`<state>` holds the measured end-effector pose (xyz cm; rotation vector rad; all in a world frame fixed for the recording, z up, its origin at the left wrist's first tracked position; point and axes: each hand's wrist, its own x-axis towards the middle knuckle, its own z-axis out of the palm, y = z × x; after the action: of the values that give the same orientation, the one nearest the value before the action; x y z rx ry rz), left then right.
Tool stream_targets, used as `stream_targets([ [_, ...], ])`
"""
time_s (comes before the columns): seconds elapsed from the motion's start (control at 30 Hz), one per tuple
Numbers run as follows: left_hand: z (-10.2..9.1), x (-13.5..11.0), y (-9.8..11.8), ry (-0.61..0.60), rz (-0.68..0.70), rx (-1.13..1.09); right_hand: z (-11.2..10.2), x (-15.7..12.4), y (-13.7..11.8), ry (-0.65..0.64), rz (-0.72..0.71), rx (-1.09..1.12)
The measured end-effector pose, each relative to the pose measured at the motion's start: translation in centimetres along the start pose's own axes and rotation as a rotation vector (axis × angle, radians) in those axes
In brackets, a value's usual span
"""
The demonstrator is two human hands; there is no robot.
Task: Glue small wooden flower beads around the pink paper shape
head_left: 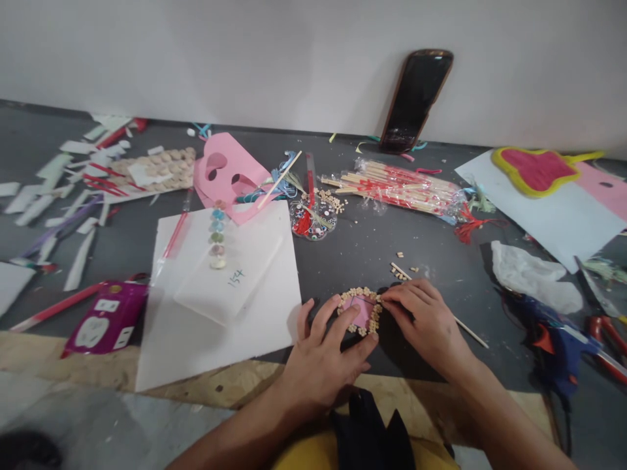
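Note:
A small pink paper heart [361, 311] rimmed with small wooden beads lies on the dark grey mat near the front edge. My left hand [326, 356] rests on its left side with the fingers spread and pressing it down. My right hand [425, 320] lies at its right edge, with the fingertips pinched against the bead rim. A thin wooden stick [470, 331] runs under my right hand, and loose beads [405, 271] lie just behind it.
White sheets [220, 294] lie to the left, with a purple socket strip [105, 318]. A pink paper cutout [228, 173], a googly-eye tray [313, 219], bagged sticks [396, 186] and a phone [415, 101] against the wall sit behind. A blue glue gun [558, 343] and a crumpled white bag [531, 274] are at right.

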<state>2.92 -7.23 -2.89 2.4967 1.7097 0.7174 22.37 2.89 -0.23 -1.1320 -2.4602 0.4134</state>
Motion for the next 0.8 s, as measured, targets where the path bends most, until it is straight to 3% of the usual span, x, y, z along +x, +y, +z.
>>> stream_targets([
  [0.57, 0.08, -0.09, 0.0, 0.006, -0.001, -0.004, -0.24, -0.05, 0.11, -0.032, -0.049, -0.038],
  [0.8, -0.02, 0.0, 0.02, 0.006, 0.0, -0.004, -0.08, -0.24, 0.24, 0.032, -0.043, -0.03],
])
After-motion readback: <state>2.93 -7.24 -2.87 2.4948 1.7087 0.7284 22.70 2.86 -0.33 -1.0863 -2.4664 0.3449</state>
